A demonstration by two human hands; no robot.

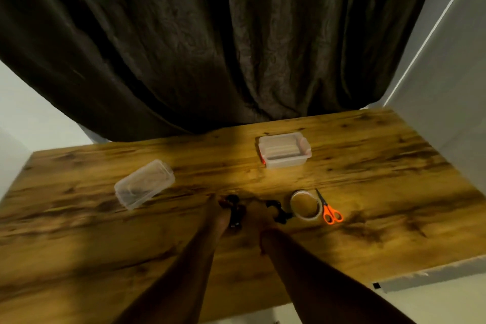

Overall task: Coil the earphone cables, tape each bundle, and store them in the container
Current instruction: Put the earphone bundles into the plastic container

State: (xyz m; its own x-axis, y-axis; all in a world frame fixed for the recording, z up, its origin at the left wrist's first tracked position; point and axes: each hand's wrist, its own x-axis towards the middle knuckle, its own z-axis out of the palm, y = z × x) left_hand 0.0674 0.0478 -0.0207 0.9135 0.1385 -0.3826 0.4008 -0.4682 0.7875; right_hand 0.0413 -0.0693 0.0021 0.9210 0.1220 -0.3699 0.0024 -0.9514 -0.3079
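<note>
Lying between hands [238,214]: black earphone cables [234,208]; grip unclear, dim and blurred.

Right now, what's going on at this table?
A person has both hands at a dark earphone cable in the middle of the wooden table; the left hand and right hand are too dim to read either grip. A tape roll and orange scissors lie to the right. The open container sits farther back, its lid apart to the left.

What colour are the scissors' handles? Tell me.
Orange, on the scissors beside the tape roll; the head view, the only one, shows it.
</note>
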